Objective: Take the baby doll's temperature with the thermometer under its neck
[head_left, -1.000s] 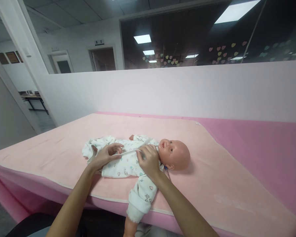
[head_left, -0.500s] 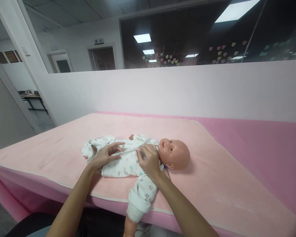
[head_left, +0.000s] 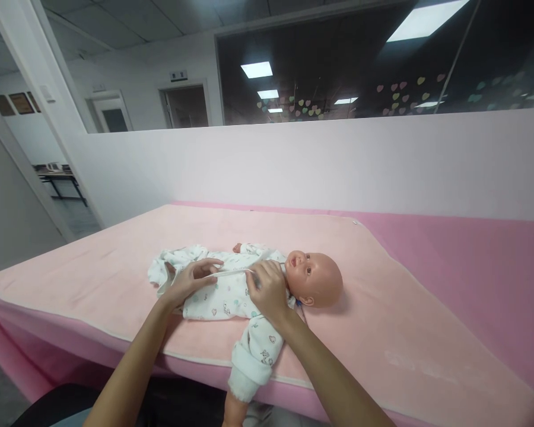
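A baby doll (head_left: 317,279) lies on its back, its head to the right, in a white printed baby romper (head_left: 235,296). My right hand (head_left: 269,289) is closed at the chest, its fingertips pinching the romper's front edge just below the chin. My left hand (head_left: 191,283) is at the belly, with thumb and fingers drawn together on the same edge. Between the two hands this white edge forms a taut, narrow strip. One sleeve with a thick, rolled cuff (head_left: 250,363) hangs toward me over the table's front edge. The fingertips' exact grip is partly hidden.
The doll rests on a pale pink mat (head_left: 360,356) over a brighter pink cover (head_left: 485,267). A white low wall (head_left: 315,166) with a window above it closes off the far side. The mat's front edge lies close to my body.
My left fingers have come closer to the thumb and now hold the romper's edge, which shows as a straighter strip. My right hand has stayed at the chest.
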`<action>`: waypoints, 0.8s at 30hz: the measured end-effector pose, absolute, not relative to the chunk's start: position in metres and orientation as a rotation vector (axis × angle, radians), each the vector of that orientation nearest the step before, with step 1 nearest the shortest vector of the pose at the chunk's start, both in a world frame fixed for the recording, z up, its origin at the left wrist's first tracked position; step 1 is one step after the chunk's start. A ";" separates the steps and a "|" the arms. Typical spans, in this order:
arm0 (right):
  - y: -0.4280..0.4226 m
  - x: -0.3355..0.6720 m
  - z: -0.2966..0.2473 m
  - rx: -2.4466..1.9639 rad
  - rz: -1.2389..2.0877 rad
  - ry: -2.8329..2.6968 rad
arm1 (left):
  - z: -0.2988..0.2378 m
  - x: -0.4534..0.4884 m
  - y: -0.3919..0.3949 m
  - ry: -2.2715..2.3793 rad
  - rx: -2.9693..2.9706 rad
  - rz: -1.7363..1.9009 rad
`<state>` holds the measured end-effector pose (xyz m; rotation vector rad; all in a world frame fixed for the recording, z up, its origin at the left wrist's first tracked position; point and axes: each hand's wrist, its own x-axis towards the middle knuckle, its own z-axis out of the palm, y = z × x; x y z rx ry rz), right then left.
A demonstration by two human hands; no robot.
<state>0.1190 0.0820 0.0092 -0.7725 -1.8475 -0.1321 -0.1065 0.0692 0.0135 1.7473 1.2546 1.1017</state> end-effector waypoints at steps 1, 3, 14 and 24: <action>0.078 0.121 0.014 -0.761 -0.152 -1.881 | 0.012 -0.106 0.070 1.258 1.739 1.106; 0.064 0.130 0.022 -0.705 -0.183 -1.938 | 0.012 -0.106 0.068 1.277 1.741 1.121; -0.019 0.251 -0.057 -1.233 -0.485 -1.807 | 0.065 -0.050 0.101 1.241 2.022 1.058; -0.024 0.242 -0.056 -1.560 -0.477 -1.756 | 0.027 0.018 0.145 1.013 2.048 0.868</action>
